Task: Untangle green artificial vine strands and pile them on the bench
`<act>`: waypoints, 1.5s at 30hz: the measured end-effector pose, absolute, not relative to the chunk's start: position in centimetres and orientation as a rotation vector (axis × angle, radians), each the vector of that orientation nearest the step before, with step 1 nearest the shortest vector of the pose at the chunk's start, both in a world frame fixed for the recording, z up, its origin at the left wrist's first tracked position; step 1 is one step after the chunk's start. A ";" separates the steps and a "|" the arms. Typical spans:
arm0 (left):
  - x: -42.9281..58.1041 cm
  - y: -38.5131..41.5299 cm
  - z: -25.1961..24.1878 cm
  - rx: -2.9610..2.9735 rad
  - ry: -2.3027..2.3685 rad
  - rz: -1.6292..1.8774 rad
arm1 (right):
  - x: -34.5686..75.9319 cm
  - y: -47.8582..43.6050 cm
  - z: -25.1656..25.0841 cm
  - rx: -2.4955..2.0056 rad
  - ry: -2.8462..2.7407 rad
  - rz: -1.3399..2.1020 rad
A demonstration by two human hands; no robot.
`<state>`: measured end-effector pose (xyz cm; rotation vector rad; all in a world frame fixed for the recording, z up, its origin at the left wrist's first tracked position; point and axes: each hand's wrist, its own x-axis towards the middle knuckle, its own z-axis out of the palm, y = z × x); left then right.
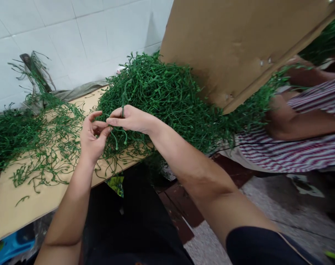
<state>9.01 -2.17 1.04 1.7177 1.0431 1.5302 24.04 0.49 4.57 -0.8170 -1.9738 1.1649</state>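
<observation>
Both hands meet in front of a big heap of thin green stems (156,84) with small knobbed tips, which look like plastic plant parts. My right hand (133,119) is closed in a pinch, and a green stem (125,94) rises from its fingers. Short green ends (116,141) hang below the fingertips. My left hand (93,135) has thumb and forefinger pressed together at the same spot, touching the right fingertips, with its other fingers loosely curled. The exact joint between the pieces is hidden by the fingers.
Loose stems lie scattered over the tan board (43,202), with another green pile (13,136) at left. A brown panel (225,44) leans at upper right. Beyond it sits another person in a striped garment (294,147). A blue object (15,243) is at lower left.
</observation>
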 end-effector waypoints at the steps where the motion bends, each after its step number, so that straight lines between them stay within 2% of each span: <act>1: 8.9 -2.2 1.0 1.685 1.054 1.543 | 23.9 0.5 4.6 -0.815 -1.959 1.140; 3: 8.7 -2.1 1.0 1.650 1.122 1.511 | 23.8 0.7 4.5 -0.843 -1.914 1.050; 8: 8.1 -2.1 0.7 1.790 1.298 1.080 | 23.2 1.3 3.5 -1.024 -1.929 0.675; 13: 9.0 -2.9 0.9 1.771 1.275 1.247 | 21.7 2.8 3.2 -1.104 -1.812 0.667; 17: 9.2 -5.8 0.9 1.803 1.267 1.300 | 23.3 6.1 3.4 -1.098 -1.474 0.580; 20: 8.3 -7.3 0.2 1.812 1.277 1.194 | 25.6 7.3 4.0 -0.982 -1.388 0.691; 24: 7.3 -6.5 -0.4 1.591 1.214 1.261 | 25.5 4.8 5.9 -0.846 -1.571 0.969; 32: 7.6 -5.9 -0.1 1.573 1.176 1.307 | 22.8 1.8 8.8 -0.936 -1.663 0.787; 39: 7.1 -5.7 -0.2 1.560 1.177 1.399 | 22.7 -0.5 6.5 -0.945 -2.145 0.945; 45: 7.1 -5.0 0.0 1.511 1.215 1.395 | 21.8 -1.1 3.7 -0.896 -2.156 1.054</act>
